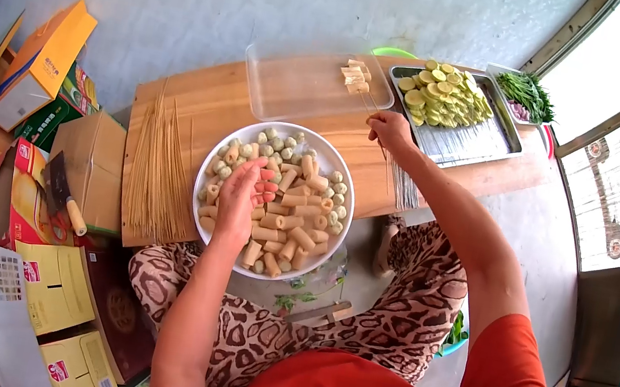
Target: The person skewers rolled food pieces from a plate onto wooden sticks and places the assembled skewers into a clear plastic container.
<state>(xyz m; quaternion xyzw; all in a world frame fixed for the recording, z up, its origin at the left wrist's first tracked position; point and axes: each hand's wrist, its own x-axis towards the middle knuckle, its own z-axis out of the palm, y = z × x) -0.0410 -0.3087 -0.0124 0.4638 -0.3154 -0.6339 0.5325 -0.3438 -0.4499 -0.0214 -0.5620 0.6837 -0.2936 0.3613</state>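
My left hand [243, 188] hovers over a large white bowl [349, 210], its fingers slightly curled and apart with nothing visible in them. The bowl holds many short beige tube-shaped pieces [302, 238] and pale greenish balls [290, 143]. My right hand [389, 130] is closed on the ends of thin wooden skewers [366, 101]. At their far end, beige pieces [356, 77] sit in the right part of a clear plastic tray [280, 80]. How many skewers are in the fingers, I cannot tell.
Loose bamboo sticks [157, 167] lie left of the bowl on the wooden table [211, 97]. A metal tray [468, 143] holds sliced green rounds [444, 93] and thin metal-coloured sticks. Greens [526, 95] stand beyond it. At the left, a cleaver [65, 192] rests by cardboard boxes [89, 154].
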